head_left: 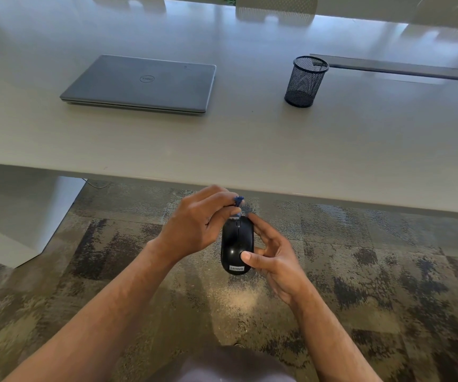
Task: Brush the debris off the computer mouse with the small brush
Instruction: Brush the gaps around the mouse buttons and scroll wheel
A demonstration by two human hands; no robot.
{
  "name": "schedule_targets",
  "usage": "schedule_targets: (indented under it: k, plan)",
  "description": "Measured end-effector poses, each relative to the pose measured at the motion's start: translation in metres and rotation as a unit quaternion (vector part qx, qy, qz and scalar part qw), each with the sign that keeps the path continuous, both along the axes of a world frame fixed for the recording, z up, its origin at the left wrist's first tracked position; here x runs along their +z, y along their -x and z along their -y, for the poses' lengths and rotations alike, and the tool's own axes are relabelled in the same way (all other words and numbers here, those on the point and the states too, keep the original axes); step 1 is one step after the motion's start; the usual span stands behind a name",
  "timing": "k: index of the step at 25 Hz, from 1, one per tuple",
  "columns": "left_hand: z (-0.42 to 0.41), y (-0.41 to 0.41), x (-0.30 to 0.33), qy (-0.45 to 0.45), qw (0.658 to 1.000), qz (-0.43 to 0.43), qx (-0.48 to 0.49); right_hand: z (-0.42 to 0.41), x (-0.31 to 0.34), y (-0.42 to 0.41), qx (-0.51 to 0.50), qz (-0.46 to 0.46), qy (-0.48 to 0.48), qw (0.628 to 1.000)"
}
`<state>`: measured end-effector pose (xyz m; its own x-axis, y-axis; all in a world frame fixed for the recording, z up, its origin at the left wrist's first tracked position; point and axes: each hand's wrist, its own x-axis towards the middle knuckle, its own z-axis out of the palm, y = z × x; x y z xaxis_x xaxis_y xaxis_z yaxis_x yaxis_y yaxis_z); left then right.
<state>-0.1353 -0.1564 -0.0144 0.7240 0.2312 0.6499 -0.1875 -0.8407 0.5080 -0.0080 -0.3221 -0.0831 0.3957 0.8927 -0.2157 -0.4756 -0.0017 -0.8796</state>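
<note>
Your right hand (273, 257) cradles the computer mouse (237, 245) in the air, below the near edge of the bench (222, 139) and over the carpet, thumb pressed on its rear beside the label and fingers wrapped round its far side. Your left hand (194, 224) pinches the small brush (237, 205), whose blue end shows just above the mouse's front; the bristles seem to meet the wheel area, though they are too small to tell surely. Judge the mouse light, rigid and glossy, so likely slippery: keep hold of its flanks, leaving the top bare. The brush looks light and its tip soft, so short strokes with little pressure should do. The laptop (142, 84) lies well beyond the mouse.
</note>
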Motion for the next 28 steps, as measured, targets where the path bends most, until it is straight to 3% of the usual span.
schedule_targets:
  k: [4,11,15,22,28]
  plan:
    - [0.006,-0.003,-0.004,0.009,0.999,-0.014,-0.043,0.000,-0.001,0.000,0.007,0.002,-0.004,1.000]
    - [-0.007,-0.005,-0.009,0.013,0.999,-0.046,-0.002,0.000,-0.004,0.000,0.007,-0.001,0.005,1.000]
    - [-0.006,-0.005,-0.006,0.025,1.000,-0.013,0.009,0.000,-0.004,-0.002,0.004,-0.002,0.005,1.000]
    - [0.000,-0.007,-0.004,0.049,0.998,-0.025,-0.017,-0.001,-0.001,0.000,0.017,0.004,-0.004,1.000]
    - [-0.009,0.004,-0.006,0.095,0.992,-0.065,0.050,0.003,-0.001,0.002,0.027,0.010,-0.004,1.000]
